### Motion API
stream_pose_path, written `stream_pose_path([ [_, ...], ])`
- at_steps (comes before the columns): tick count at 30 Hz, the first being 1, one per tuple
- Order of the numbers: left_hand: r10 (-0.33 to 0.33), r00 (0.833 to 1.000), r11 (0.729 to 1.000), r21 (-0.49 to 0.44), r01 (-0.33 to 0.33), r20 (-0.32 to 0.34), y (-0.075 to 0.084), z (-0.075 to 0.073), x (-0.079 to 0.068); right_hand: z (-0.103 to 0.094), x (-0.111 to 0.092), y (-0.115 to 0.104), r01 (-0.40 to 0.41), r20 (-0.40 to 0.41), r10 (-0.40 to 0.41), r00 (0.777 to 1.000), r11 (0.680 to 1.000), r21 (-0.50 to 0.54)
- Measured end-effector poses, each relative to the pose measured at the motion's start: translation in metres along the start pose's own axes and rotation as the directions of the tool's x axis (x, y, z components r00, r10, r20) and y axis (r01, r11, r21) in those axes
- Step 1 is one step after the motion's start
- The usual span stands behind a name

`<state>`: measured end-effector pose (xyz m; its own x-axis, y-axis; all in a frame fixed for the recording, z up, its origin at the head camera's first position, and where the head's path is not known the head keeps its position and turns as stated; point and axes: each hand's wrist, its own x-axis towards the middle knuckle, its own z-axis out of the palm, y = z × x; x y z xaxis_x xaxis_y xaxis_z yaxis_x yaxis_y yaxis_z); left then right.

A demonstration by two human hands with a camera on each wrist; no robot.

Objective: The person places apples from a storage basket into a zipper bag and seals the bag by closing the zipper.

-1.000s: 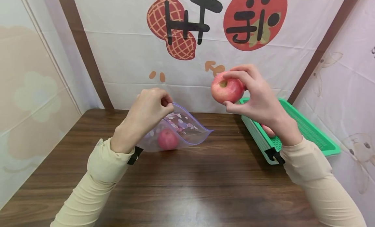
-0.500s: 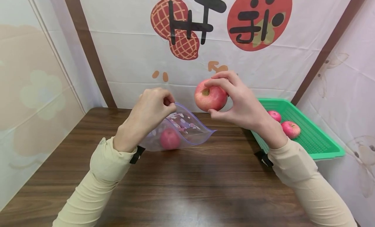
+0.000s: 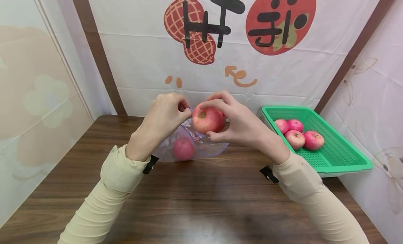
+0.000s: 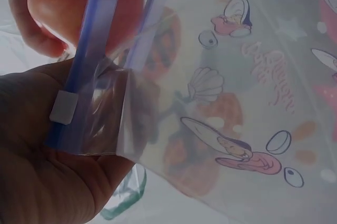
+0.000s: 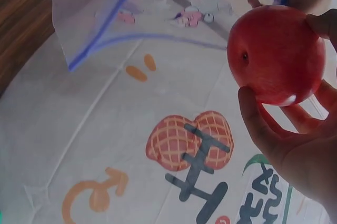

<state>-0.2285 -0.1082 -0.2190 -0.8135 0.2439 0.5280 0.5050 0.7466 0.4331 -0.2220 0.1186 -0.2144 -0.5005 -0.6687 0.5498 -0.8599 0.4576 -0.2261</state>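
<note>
My left hand pinches the upper edge of a clear zip bag with a purple seal and printed shells. A white slider sits on the seal beside my left palm. Through the bag's side shows one red apple low inside it. My right hand grips a second apple between thumb and fingers, right at the bag's mouth and close to my left fingertips. In the right wrist view the bag's mouth gapes beside that held apple. Part of the bag's rim is hidden behind the held apple.
A green plastic basket stands at the table's right, with several apples gathered in its left part. The brown wooden table ends at a white printed cloth behind, with further cloths at both sides.
My right hand has carried the apple left and down, from near the basket to the bag's mouth. More of the basket's apples show now. My left hand keeps its hold on the bag.
</note>
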Motion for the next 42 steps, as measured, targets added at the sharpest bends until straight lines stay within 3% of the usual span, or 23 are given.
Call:
stream_pose_path([
  [12,-0.038,0.999,0.997,-0.065,0.038,0.000,0.001,-0.001,0.002,0.026,0.008,-0.004,-0.101,0.068,0.100,0.993,0.995,0.010],
  [15,-0.055,0.998,0.997,-0.060,0.055,0.001,0.001,-0.001,0.003,0.034,0.010,-0.003,-0.136,0.054,0.131,0.990,0.985,0.105],
  [19,-0.059,0.998,0.996,-0.063,0.060,0.006,0.001,0.001,0.003,0.042,0.013,0.000,-0.179,0.065,0.168,0.984,0.942,0.283],
  [22,-0.052,0.999,0.996,-0.070,0.052,0.004,0.000,0.003,0.003,0.042,0.011,0.005,-0.203,0.097,0.181,0.979,0.921,0.331],
  [29,-0.048,0.999,0.996,-0.071,0.049,0.006,-0.004,0.006,0.003,0.030,-0.001,0.013,-0.200,0.141,0.162,0.977,0.924,0.325],
  [36,-0.044,0.996,0.996,-0.076,0.049,0.074,-0.003,0.005,0.001,0.001,-0.021,0.027,-0.179,0.050,0.173,0.984,0.962,0.206],
  [42,-0.035,0.993,0.995,-0.094,0.046,0.111,-0.005,0.008,-0.001,-0.029,-0.041,0.040,-0.263,0.001,0.264,0.965,0.962,0.078],
])
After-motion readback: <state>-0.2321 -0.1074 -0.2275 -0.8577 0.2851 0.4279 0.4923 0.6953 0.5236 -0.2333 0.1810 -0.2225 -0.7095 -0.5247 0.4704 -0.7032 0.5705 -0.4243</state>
